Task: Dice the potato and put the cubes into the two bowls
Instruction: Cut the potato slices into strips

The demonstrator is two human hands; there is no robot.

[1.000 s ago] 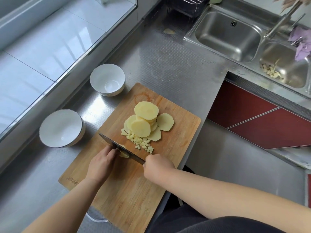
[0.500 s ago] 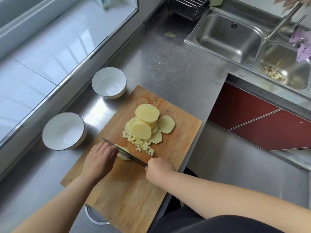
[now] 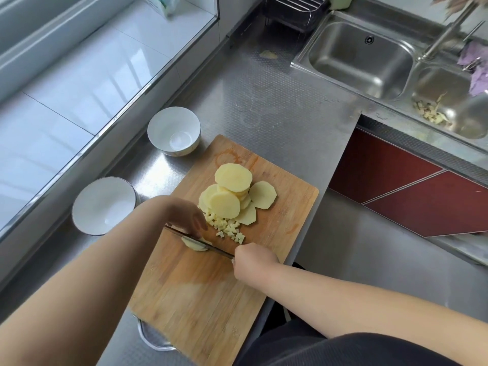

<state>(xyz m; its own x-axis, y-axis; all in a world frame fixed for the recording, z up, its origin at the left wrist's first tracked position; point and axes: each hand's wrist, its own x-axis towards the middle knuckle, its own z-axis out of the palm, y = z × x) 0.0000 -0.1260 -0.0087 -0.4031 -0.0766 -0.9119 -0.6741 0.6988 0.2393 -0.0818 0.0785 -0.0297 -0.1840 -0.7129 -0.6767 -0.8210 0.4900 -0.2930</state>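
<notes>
1. Two white bowls sit on the metal counter point(image 3: 277, 107). One bowl point(image 3: 173, 130) is above the middle of the picture, a bit to the left. The other bowl point(image 3: 104, 204) is at the left, lower down. I see no potato in either one.
2. My wooden cutting board point(image 3: 211, 299) lies in the lower middle of the picture. Its top corner is just beside the first bowl.
3. A pile of round potato slices point(image 3: 232, 194) is on the top part of the board. One slice leans off to the right of the pile.
4. Little potato cubes point(image 3: 228, 228) lie on the board just below the slices.
5. My right hand point(image 3: 254, 262) is curled tight around the handle of the knife point(image 3: 200, 243). The handle is hidden inside my fist.
6. The dark blade runs up and to the left from my right hand. It sits on top of a potato piece point(image 3: 195, 244) on the board.
7. My left hand point(image 3: 184, 215) is above the blade, next to the cubes. It looks blurry. The fingers point down at the board, but I cannot tell if they hold anything.
8. A sink point(image 3: 359, 56) with two tubs is at the upper right. The right tub has some pale scraps point(image 3: 430, 112) in it.
</notes>
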